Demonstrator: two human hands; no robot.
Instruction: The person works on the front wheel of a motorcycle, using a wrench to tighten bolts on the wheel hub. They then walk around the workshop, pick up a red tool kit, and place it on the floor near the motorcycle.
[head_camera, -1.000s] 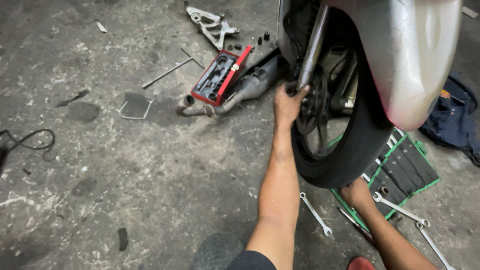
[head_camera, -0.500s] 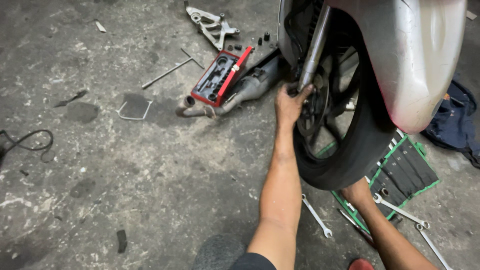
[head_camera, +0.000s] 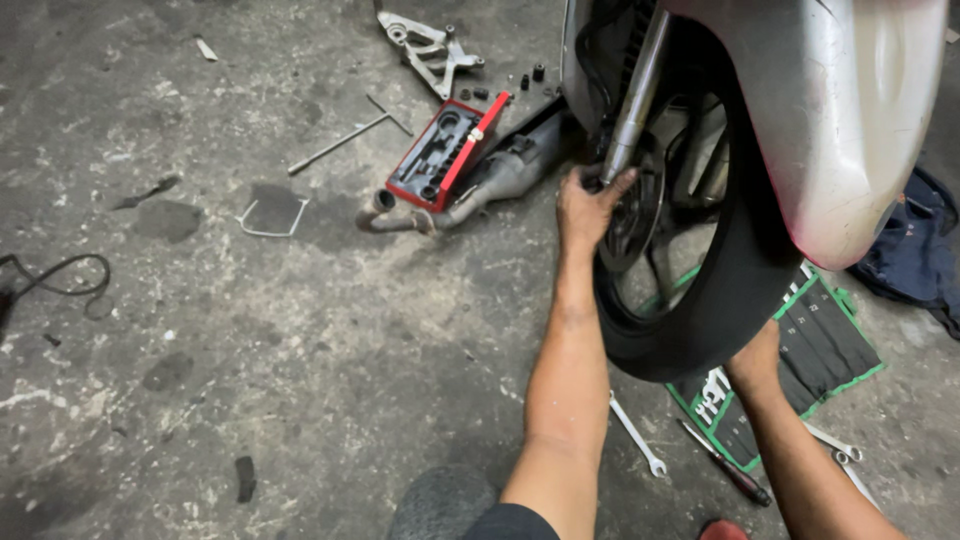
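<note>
A motorcycle front wheel with a black tyre (head_camera: 725, 300) stands under a silver fender (head_camera: 830, 130). A chrome fork leg (head_camera: 640, 90) runs down to the hub beside the brake disc (head_camera: 632, 228). My left hand (head_camera: 588, 205) reaches forward, its fingers curled around the bottom end of the fork leg at the axle. My right hand (head_camera: 757, 358) lies against the underside of the tyre on the near right. The tyre hides its fingers.
On the concrete floor lie a red socket case (head_camera: 445, 150), an exhaust pipe (head_camera: 485, 185), a T-handle wrench (head_camera: 340, 142) and a metal bracket (head_camera: 430, 45). Close by are a spanner (head_camera: 637, 435), a screwdriver (head_camera: 725, 465), a green tool roll (head_camera: 825, 350), a blue cloth (head_camera: 915, 260) and a black cable (head_camera: 60, 275).
My left hand has shifted slightly from the hub up onto the fork's lower end. The right hand stays under the tyre.
</note>
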